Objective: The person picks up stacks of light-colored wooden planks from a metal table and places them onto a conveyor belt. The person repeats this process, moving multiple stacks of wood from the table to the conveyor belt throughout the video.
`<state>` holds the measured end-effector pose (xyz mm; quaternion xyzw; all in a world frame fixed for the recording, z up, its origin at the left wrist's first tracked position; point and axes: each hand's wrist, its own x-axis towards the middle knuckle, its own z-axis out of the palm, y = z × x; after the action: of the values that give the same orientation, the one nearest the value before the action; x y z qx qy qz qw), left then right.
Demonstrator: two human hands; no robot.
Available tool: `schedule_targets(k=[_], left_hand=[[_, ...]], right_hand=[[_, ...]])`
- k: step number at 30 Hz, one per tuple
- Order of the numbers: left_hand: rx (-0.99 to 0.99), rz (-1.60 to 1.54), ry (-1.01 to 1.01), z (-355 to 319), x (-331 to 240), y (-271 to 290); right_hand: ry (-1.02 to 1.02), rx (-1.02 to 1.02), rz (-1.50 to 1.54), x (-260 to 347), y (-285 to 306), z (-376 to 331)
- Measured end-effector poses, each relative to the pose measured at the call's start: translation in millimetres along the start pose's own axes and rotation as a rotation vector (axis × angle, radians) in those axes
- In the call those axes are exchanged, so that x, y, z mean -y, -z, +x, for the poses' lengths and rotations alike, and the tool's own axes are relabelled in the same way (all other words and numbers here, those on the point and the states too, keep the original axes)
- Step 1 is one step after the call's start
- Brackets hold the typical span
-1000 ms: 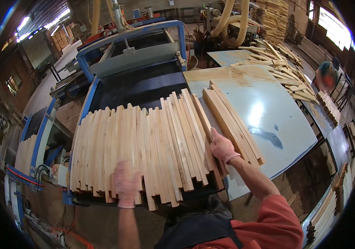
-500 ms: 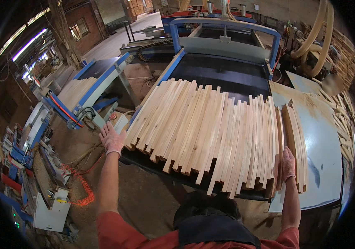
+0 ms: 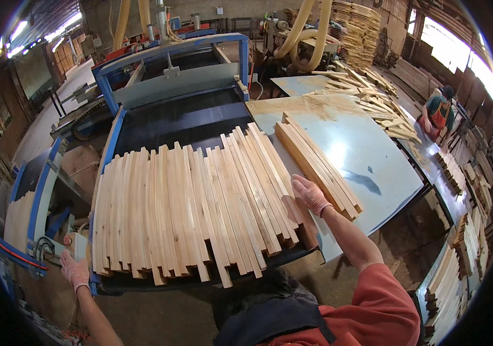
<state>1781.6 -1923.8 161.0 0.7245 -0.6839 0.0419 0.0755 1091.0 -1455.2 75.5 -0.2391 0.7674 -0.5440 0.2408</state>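
Observation:
A wide row of pale wooden strips (image 3: pixel 165 213) lies side by side on the black conveyor bed (image 3: pixel 171 124) in front of me, their near ends uneven. My left hand (image 3: pixel 75 271), in a pinkish knit glove, is beside the row's left end with its fingers apart, holding nothing. At the opposite end, my right hand (image 3: pixel 311 195), gloved the same way, lies with outstretched fingers by the outermost strips. It is in the gap between the row and a small separate bundle of strips (image 3: pixel 318 164). That bundle rests on the grey metal sheet table (image 3: pixel 384 167).
A blue-framed machine gate (image 3: pixel 171 46) spans the bed's far end. By my left hand is a small control box (image 3: pixel 76 245). Loose strips (image 3: pixel 382 101) are heaped beyond the table. Another person (image 3: pixel 437 114) works at the far right, near more stacked strips (image 3: pixel 445 277).
My view has turned to the right, bringing the other person and the right-hand stacks into sight. Both hands stay at the two ends of the row, with fingers extended.

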Motion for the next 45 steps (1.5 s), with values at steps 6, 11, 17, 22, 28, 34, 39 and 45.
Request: schedule_targets(k=[6, 11, 17, 22, 28, 34, 39, 45], left_hand=[[-0.156, -0.614, -0.115, -52, -2, -34], [-0.12, -0.692, -0.082, -80, -2, -43], [-0.05, -0.133, 0.022, -29, 7, 3], [-0.068, 0.029, -0.093, 7, 2, -6], [0.019, 0.088, -0.073, 14, 2, 5], [-0.109, -0.655, -0.236, -46, -19, -7], [-0.064, -1.214, -0.188, -194, -37, -62], [0.385, -1.117, -0.03, -358, 1, -199]], right_hand=[[-0.015, 0.016, 0.05, 12, 6, -6], [-0.122, 0.024, 0.22, 28, 5, -17], [-0.121, 0.037, 0.129, 23, 7, -3], [0.129, -0.044, -0.307, -13, 13, -5], [0.074, -0.256, -0.671, 0, 16, -28], [-0.054, -0.274, -1.031, 29, 25, -64], [0.071, -0.368, -1.146, 21, 27, -56], [0.255, -0.441, -1.192, 26, 33, -54]])
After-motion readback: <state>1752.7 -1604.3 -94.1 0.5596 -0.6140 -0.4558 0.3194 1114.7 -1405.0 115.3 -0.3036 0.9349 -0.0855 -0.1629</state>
